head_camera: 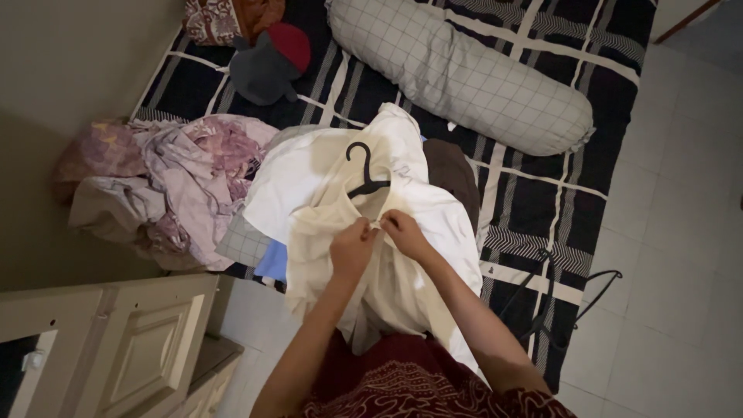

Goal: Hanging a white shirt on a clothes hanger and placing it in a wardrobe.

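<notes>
- Left hand (352, 249) pinches the front of the white shirt (333, 186), fingers closed on the cloth just below the collar.
- Black hanger (364, 174) sits inside the collar, hook pointing away over the bed (542, 193).
- Right hand (404, 234) grips the same spot, touching the left; fingertips hidden in folds.

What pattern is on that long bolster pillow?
A grey grid check on the bolster, clearest in the head view.

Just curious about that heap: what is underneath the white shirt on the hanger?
Under the white shirt peek a brown garment, a checked cloth and something blue. Whatever lies beneath its middle is covered.
</notes>
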